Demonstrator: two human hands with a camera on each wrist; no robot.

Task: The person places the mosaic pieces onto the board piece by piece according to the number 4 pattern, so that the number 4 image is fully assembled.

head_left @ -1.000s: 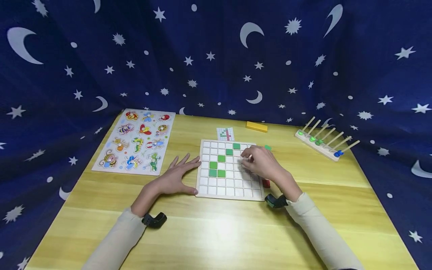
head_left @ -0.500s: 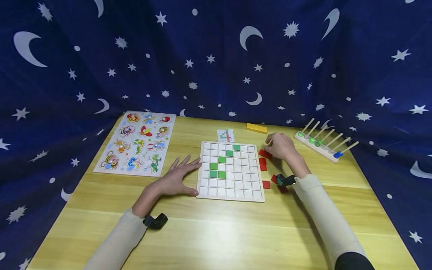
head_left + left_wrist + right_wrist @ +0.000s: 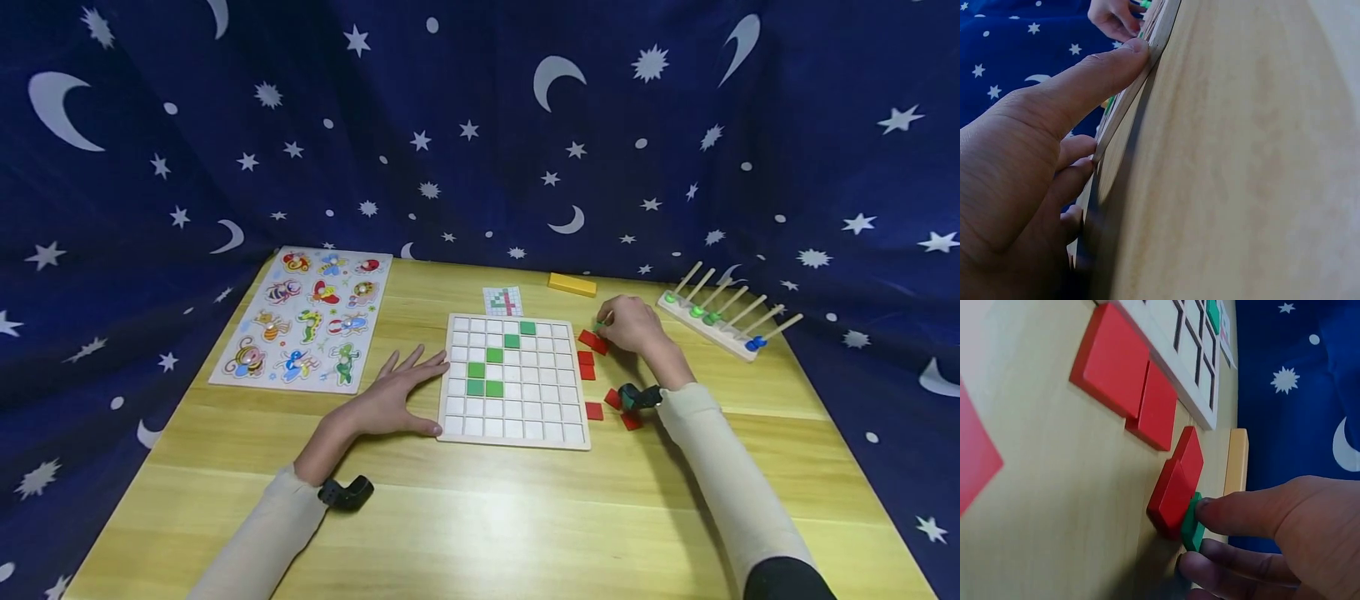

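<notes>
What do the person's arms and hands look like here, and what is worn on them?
Both arms wear long cream sleeves; a dark layer shows at the right upper arm. A small black camera unit is strapped at each wrist. The left hand and right hand are bare, with no gloves, rings or markings visible.

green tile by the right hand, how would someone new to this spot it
Start at the white grid board mid-table, then go just past its far right corner to the right hand. The green tile sits at its fingertips, against red tiles; it is the only green piece off the board.

head view high, wrist views close — table-level
</notes>
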